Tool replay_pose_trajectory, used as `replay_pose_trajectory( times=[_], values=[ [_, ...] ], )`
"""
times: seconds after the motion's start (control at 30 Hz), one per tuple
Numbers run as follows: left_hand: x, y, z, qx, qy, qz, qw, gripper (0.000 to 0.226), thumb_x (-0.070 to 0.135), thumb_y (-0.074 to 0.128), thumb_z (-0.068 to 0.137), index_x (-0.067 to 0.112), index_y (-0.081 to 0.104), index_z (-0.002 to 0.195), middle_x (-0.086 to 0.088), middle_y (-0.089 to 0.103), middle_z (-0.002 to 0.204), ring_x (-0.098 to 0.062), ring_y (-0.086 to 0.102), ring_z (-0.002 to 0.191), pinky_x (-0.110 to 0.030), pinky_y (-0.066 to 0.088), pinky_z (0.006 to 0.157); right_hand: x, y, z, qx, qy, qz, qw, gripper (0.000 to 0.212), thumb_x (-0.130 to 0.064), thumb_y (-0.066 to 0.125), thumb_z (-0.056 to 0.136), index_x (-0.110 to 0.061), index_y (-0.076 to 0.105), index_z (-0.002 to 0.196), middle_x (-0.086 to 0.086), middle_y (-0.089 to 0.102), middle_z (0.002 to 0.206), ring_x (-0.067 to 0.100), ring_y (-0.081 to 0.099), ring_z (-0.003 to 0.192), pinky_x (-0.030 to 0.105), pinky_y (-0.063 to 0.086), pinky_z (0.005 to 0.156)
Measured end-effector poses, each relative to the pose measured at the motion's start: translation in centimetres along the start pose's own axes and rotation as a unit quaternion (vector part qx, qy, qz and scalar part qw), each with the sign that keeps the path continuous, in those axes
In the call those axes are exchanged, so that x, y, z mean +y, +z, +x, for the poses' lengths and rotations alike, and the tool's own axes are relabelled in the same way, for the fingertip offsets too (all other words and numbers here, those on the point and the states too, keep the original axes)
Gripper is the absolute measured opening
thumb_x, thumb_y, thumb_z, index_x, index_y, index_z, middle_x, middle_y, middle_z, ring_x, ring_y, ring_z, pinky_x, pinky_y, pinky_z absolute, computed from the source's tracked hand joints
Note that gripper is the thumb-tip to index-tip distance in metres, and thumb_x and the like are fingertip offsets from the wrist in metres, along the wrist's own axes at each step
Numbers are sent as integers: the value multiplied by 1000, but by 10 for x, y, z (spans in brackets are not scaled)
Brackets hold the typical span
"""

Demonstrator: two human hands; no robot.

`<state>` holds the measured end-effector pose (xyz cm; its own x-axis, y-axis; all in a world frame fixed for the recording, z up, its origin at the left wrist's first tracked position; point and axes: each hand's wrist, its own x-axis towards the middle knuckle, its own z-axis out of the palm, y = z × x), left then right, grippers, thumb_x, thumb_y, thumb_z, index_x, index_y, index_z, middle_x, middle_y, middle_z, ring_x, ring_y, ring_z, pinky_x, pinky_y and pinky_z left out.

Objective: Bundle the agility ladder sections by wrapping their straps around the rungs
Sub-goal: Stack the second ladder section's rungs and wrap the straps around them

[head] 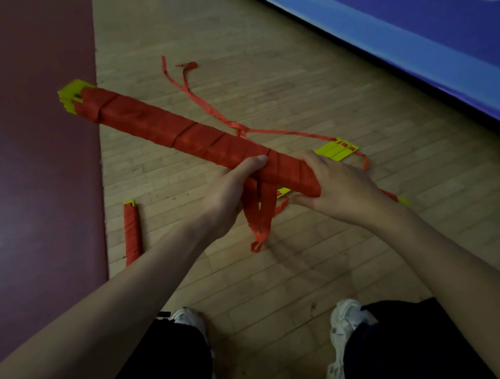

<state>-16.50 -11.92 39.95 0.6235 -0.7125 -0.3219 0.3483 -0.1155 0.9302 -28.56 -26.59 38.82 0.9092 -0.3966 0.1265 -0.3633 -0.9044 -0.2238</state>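
Fingers (313,163) of my left hand (229,196) and right hand (337,185) curl round the near end of the long bundle of yellow plastic rungs wrapped in red webbing strap (166,127), held above the wooden floor (275,274). I'd judge it light, stiff lengthwise and slippery, so best gripped over the wraps. My right palm hides its end.

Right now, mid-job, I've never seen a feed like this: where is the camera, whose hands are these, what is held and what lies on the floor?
One picture only, from a camera worn on the person's head, looking down. No machine: two bare hands. The left hand and right hand both grip a long bundle of yellow rungs wrapped in red strap, held above the wooden floor. A loose strap end hangs beneath it. On the floor lie another wrapped bundle, unwrapped yellow rungs and trailing red straps.
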Motion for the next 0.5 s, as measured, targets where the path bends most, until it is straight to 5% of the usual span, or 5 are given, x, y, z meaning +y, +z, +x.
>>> replay_pose_trajectory(
  times=[0.07,0.17,0.23,0.4,0.5],
  values=[
    [0,-2,0,-6,-1,5,1000,39,25,58,92,-4,62,117,-21,69,111,-37,65,105,-47,52,91,5,-6,1,-53,6,80,995,71,-69,68,63,-29,46,117,-6,65,108,20,63,102,34,51,79],
    [1,-3,-1,-23,1,12,1000,41,25,59,90,-6,62,117,-22,68,112,-38,64,106,-51,48,96,8,-21,-2,-120,22,180,976,48,-65,76,58,-39,51,90,-19,61,79,-8,58,76,10,41,64],
    [1,-3,-1,-34,4,12,999,43,26,61,88,-5,62,117,-22,68,112,-37,65,106,-51,47,99,9,-26,-5,-144,25,216,965,38,-64,75,57,-40,56,81,-20,61,73,-13,56,69,7,38,59],
    [0,-6,-1,-43,12,14,999,35,23,59,87,-5,66,106,-22,69,106,-36,66,95,-43,51,88,8,-29,-6,-230,36,364,902,32,-46,74,65,-24,66,86,-2,73,80,15,69,79,33,54,74],
    [-1,-9,-3,-84,20,16,996,29,27,60,78,2,67,93,-14,70,87,-24,67,75,-34,52,74,10,-29,-9,-317,62,432,842,24,-32,78,73,-14,66,83,14,72,85,30,70,76,37,56,67]
  ],
)
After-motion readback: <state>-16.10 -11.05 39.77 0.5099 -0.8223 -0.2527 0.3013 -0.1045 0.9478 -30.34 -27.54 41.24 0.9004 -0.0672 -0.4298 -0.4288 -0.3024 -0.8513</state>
